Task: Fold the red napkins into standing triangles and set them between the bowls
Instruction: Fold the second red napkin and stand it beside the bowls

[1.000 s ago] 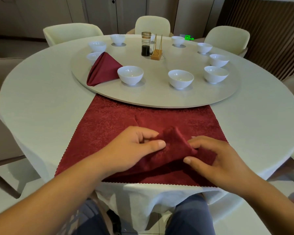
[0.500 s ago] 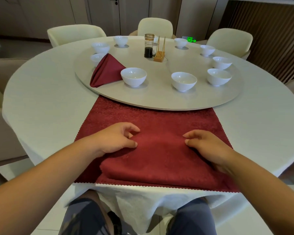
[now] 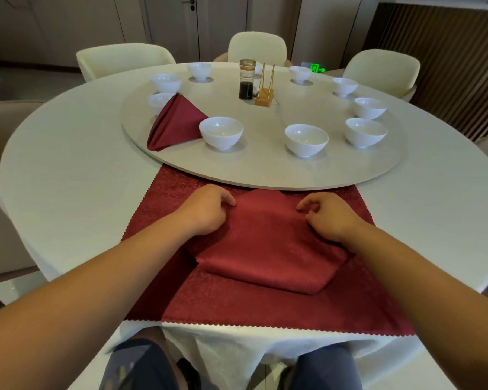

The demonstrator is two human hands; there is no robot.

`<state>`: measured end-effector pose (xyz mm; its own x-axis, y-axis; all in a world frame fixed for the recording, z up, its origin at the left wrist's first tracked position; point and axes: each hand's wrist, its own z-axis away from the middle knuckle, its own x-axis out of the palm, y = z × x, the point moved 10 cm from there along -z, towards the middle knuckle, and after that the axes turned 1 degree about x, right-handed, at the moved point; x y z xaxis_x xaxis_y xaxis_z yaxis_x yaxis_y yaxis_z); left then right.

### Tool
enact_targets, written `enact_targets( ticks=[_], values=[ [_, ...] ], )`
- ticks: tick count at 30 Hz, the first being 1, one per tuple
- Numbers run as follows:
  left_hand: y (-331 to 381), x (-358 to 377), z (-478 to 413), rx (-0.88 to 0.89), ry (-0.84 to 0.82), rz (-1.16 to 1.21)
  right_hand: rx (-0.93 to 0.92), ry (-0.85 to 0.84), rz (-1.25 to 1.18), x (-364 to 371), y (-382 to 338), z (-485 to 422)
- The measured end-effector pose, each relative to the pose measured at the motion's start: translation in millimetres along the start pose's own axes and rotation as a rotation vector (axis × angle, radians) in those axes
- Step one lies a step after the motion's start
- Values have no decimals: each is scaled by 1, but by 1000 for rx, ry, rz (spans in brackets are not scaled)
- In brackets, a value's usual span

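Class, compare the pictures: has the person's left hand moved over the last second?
Yes. The left hand has slid away from the person, closer to the turntable rim.

We find just one sign [image 3: 317, 68], small and lit green, beyond the far edge of the table [image 3: 68, 164]. It bears an arrow pointing right, beside a symbol too small for us to read.

Left bowl [image 3: 221, 132] and middle bowl [image 3: 306, 140] stand well apart.
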<state>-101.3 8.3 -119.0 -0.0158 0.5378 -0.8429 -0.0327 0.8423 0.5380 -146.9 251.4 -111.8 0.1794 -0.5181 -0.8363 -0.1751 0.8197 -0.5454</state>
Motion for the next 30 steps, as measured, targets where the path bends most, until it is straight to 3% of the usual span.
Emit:
enact_targets(
  ticks=[5,7,9,11,13,16,19,27,30],
  values=[
    [9,1,-1,84,56,-151,-47,49,104,2,2,-7],
    [20,-6,13,184,134,-205,-115,101,189,-4,-4,3],
    [33,-11,37,333,163,-107,-260,148,194,-14,-19,29],
    [42,-8,65,460,69,22,-405,74,104,-16,-36,67],
    [44,5,89,522,-86,54,-458,-106,34,-4,-41,99],
    [42,25,106,545,-186,3,-498,-226,136,23,-29,121],
    [41,24,102,577,-107,-6,-551,-142,150,29,-27,121],
    [30,-2,64,358,65,166,-399,40,-143,-7,-27,79],
    [27,1,53,346,42,253,-344,3,-213,-2,-17,60]
  ],
)
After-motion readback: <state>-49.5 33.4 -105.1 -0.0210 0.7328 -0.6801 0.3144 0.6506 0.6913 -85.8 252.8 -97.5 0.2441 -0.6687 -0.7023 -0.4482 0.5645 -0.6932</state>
